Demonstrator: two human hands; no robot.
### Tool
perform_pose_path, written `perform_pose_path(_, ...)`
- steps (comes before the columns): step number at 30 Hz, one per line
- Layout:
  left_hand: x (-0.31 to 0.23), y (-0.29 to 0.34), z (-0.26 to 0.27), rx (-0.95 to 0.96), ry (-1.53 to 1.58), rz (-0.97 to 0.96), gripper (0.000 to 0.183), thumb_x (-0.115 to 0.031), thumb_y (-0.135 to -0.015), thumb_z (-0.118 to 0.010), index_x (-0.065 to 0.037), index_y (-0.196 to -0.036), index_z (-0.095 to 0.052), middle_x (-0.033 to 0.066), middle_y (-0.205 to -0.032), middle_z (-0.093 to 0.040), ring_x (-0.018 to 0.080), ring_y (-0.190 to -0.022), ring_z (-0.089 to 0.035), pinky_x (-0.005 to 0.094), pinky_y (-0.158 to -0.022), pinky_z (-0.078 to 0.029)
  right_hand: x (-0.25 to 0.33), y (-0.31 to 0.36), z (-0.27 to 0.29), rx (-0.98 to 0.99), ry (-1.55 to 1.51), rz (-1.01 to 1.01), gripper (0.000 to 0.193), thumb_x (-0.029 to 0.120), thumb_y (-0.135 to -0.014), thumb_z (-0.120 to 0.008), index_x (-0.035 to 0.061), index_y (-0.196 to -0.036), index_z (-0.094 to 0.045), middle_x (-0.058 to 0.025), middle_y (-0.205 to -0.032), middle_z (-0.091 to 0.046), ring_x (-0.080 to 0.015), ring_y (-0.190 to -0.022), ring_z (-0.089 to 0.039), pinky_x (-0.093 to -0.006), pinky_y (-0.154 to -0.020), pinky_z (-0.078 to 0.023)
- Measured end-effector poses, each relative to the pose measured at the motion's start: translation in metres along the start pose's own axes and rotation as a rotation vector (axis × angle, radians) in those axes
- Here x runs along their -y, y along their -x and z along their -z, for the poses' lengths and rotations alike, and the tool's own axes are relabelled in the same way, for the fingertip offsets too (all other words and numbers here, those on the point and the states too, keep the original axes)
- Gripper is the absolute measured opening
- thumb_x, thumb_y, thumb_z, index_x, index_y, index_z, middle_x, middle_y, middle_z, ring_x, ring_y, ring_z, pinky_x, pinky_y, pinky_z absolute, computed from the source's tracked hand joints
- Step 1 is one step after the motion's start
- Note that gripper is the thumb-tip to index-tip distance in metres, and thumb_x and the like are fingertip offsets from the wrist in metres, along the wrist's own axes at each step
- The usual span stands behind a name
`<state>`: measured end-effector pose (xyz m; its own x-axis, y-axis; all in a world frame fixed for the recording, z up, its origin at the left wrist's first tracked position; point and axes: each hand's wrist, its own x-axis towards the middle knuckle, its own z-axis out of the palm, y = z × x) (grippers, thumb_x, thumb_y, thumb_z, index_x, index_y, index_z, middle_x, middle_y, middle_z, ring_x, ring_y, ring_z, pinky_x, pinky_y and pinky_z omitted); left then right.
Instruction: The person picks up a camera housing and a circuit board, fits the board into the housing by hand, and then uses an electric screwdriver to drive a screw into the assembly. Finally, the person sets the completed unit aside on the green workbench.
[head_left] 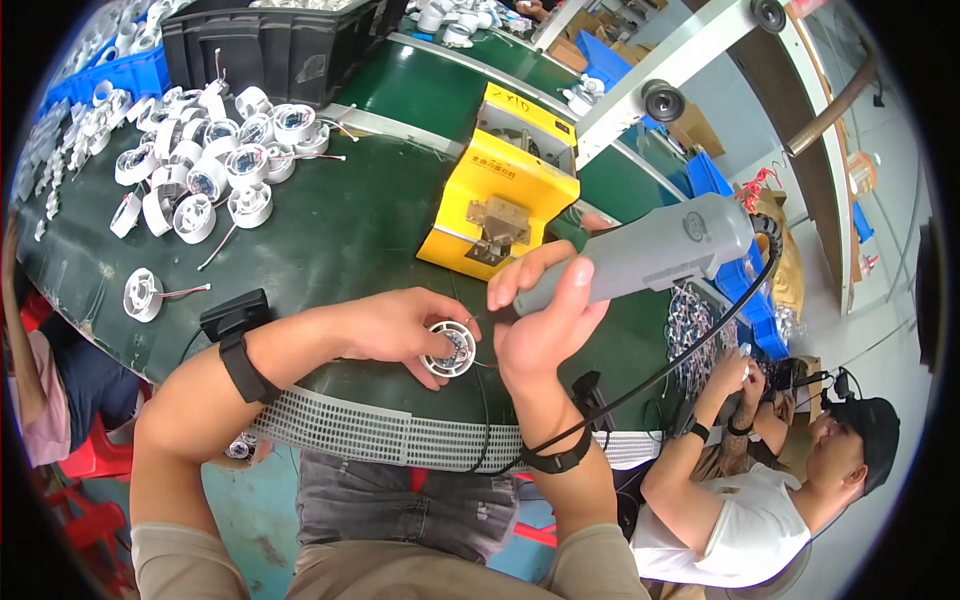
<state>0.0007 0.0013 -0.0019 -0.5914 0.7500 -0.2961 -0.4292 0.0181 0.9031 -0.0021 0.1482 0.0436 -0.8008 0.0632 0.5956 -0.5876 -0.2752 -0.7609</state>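
A long green worktable [360, 200] runs beneath both hands, a pale perforated strip [400, 437] edging it on the wearer's side. Beyond the left hand, and off to its left, I see a heap of white round housings [245, 165], some trailing thin wires, with a black crate [270, 55] behind them. One lone housing [143, 295] lies well to that hand's left. Straight ahead of the hands stands a yellow machine [490, 180]. Out past the right hand are a mass of small wires [700, 340] and a blue bin [755, 290]; nearer the edge there, a co-worker [730, 520] in a white shirt and black cap sits bent over something small.

The left hand [395, 325] reaches in low over the table, thumb and fingers curled around the rim of a white ring-shaped part [462, 350], its open face turned up. The right hand [550, 330] is raised just beside it, fingers closed about the lower end of a grey power tool [640, 250], which slants up to the right, narrow end toward the part. Whether they touch, I can't tell. Each wrist wears a black strap [247, 368].
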Motion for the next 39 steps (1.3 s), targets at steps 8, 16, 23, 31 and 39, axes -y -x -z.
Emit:
perform_pose_path(8,-0.002,0.001,0.000,-0.013,0.009,0.018,0.035,0.000,-0.090,-0.052,0.004,-0.124,-0.050,0.0141,-0.105,-0.061,0.0219,-0.088,-0.066,0.0329,-0.078,-0.061,-0.004,0.012,0.006,0.111,-0.025,-0.018,0.052,0.031,-0.096,-0.049,-0.0011,-0.131,-0.027,-0.0078,-0.068,-0.047,-0.0163,-0.049,-0.049,-0.0300,-0.046,-0.047)
perform_pose_path(16,-0.006,0.003,-0.003,-0.038,-0.012,0.019,0.032,-0.001,-0.091,-0.051,0.005,-0.123,-0.051,0.0130,-0.103,-0.062,0.0214,-0.088,-0.066,0.0318,-0.079,-0.061,-0.008,0.015,0.006,0.136,-0.005,-0.025,0.052,0.029,-0.096,-0.052,-0.0027,-0.130,-0.028,-0.0084,-0.069,-0.048,-0.0170,-0.049,-0.051,-0.0302,-0.048,-0.047)
perform_pose_path(23,-0.008,0.004,-0.004,-0.035,-0.019,0.022,0.032,-0.001,-0.091,-0.051,0.005,-0.123,-0.051,0.0122,-0.102,-0.062,0.0200,-0.088,-0.066,0.0314,-0.079,-0.061,-0.009,0.016,0.006,0.149,0.011,-0.039,0.052,0.028,-0.095,-0.054,-0.0035,-0.128,-0.029,-0.0084,-0.069,-0.049,-0.0163,-0.049,-0.052,-0.0292,-0.049,-0.047)
perform_pose_path(31,-0.004,0.003,-0.003,-0.037,-0.018,0.010,0.024,-0.002,-0.092,-0.052,0.006,-0.115,-0.054,0.0110,-0.100,-0.061,0.0188,-0.089,-0.065,0.0314,-0.078,-0.061,-0.014,0.017,0.007,0.205,0.020,-0.038,0.054,0.031,-0.094,-0.057,-0.0036,-0.126,-0.031,-0.0083,-0.068,-0.049,-0.0152,-0.048,-0.051,-0.0272,-0.048,-0.045)
perform_pose_path(39,-0.006,0.003,0.000,-0.024,-0.016,0.033,0.019,-0.002,-0.093,-0.052,0.005,-0.110,-0.053,0.0117,-0.102,-0.060,0.0194,-0.089,-0.066,0.0319,-0.078,-0.061,-0.016,0.013,0.004,0.252,-0.114,-0.128,0.059,0.035,-0.093,-0.060,-0.0042,-0.126,-0.031,-0.0074,-0.067,-0.050,-0.0141,-0.049,-0.050,-0.0257,-0.046,-0.043)
